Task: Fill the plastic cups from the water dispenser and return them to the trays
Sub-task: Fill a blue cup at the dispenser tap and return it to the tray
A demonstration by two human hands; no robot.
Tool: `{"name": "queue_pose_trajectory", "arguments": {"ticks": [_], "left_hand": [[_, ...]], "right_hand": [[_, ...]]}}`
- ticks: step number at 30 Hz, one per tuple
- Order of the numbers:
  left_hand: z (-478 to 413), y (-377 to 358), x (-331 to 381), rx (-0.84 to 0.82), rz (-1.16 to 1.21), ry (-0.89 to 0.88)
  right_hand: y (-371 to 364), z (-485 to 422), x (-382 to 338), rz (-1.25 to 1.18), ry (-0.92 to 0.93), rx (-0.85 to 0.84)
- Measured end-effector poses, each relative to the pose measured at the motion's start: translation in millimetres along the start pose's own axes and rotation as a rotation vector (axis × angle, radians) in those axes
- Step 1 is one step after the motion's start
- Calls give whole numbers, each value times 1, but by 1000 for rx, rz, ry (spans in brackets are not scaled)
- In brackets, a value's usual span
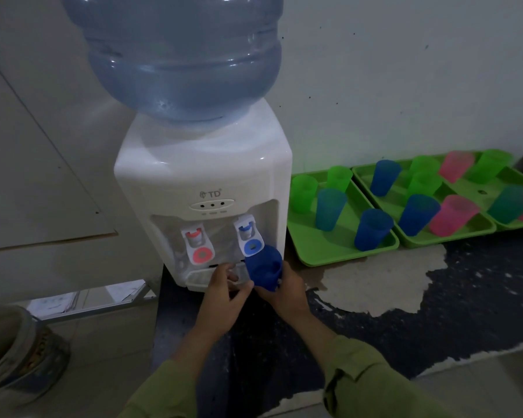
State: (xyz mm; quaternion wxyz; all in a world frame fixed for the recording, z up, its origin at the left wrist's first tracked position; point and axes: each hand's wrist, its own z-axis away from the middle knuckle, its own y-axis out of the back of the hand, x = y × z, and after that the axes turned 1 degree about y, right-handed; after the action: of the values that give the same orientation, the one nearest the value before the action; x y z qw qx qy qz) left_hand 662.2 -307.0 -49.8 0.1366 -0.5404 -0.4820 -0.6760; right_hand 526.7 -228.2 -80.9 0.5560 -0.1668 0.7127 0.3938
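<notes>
**Head view: cup sits low and right of the blue tap**

Head camera looks down on the white water dispenser [203, 164], which stands on a dark counter.

Red tap [197, 245] is on the left of the recess, with nothing beneath it.

Left hand [224, 297] is at the front of the drip tray [200, 280], fingers loosely curled and holding nothing. Cannot tell whether the fingertips touch the tray.

Blue tap [249, 236] is on the right of the recess, its round paddle hanging down and forward.

Blue cup [263, 270] is held just below and to the right of that paddle, near it but not yet squarely under the spout. The cup's long axis is tilted, wide end up toward the tap and narrow end down toward the palm.

Right hand [287, 294] wraps the cup's lower half from the right, fingers curled round the wall.

Judgement: the fill turns on a short shift left and back, plus righting the cup so that its mouth faces the spout. The right hand has the cup; the free left hand is about as near to the paddle, so it could press.

Green trays [323, 251] lie well to the right against the wall, carrying green, blue and pink cups [372, 229] — water levels unreadable from here.
</notes>
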Motion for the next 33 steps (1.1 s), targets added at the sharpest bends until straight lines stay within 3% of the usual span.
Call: {"name": "queue_pose_trajectory", "arguments": {"ticks": [10, 18, 27, 33], "left_hand": [[5, -32, 21, -154, 127, -42], [-2, -81, 56, -84, 140, -50], [-44, -132, 114, 70, 148, -40], [-77, -163, 131, 203, 146, 74]], "right_hand": [[41, 22, 12, 50, 98, -154], [105, 6, 31, 109, 147, -260], [189, -35, 77, 586, 227, -216], [214, -46, 101, 913, 287, -414]]}}
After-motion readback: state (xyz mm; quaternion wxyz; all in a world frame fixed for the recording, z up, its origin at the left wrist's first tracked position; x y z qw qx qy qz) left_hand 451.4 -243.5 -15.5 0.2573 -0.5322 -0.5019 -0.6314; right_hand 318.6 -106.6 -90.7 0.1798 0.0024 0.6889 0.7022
